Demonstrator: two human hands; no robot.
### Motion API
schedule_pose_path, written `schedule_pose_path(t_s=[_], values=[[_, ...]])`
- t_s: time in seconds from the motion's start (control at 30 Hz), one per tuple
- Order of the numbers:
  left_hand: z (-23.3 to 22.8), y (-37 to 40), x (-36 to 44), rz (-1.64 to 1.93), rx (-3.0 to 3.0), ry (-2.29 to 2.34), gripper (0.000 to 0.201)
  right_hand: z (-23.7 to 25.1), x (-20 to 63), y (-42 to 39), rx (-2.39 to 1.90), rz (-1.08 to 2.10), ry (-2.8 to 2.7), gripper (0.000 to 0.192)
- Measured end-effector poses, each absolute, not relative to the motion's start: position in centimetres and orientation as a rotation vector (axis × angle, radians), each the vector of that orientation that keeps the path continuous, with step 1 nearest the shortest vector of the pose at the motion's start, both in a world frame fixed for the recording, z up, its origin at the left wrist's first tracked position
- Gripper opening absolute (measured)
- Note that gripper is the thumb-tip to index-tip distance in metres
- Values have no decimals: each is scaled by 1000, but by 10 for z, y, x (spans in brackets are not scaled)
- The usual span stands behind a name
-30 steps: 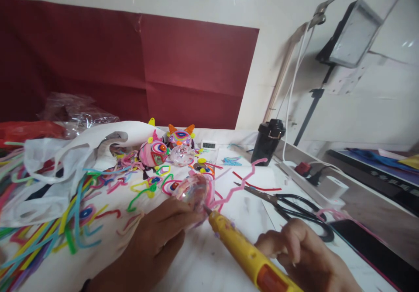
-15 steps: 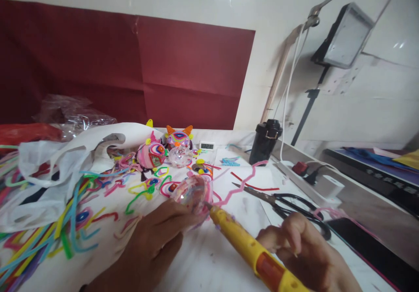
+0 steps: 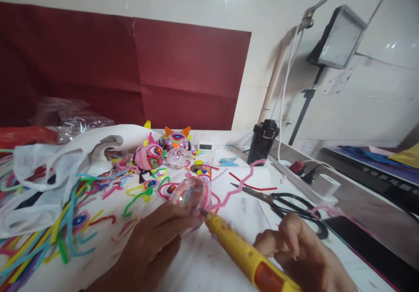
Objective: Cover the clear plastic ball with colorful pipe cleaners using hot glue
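My left hand is closed around a clear plastic ball with pink pipe cleaner wound along its edge. From that edge a loose pink pipe cleaner runs off to the right in zigzag bends. In my right hand is a yellow hot glue gun, held with curled fingers partly hidden behind its body. Its metal nozzle meets the ball's pink edge, close to my left fingertips.
Black-handled scissors lie beyond my right hand, near a dark phone and a power strip. A black bottle stands behind. Pipe cleaners cover the left side. Decorated balls and a small digital clock sit at the back.
The glue gun's nozzle has moved slightly left and toward me along the ball's edge. The whole view has shifted a little; both hands keep their holds.
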State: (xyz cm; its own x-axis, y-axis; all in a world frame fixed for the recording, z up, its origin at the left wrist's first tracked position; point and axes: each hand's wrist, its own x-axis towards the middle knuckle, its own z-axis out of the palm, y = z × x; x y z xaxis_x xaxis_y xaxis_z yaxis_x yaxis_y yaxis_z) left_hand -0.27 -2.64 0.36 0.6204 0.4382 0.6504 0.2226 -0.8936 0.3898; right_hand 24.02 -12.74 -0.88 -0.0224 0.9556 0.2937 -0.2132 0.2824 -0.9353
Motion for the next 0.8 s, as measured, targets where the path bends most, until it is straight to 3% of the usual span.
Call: schedule_pose_path(t_s=[0.8], values=[[3, -24, -3, 1226, 2659, 523, 43, -9, 246, -124, -692, 1207, -1083, 48]])
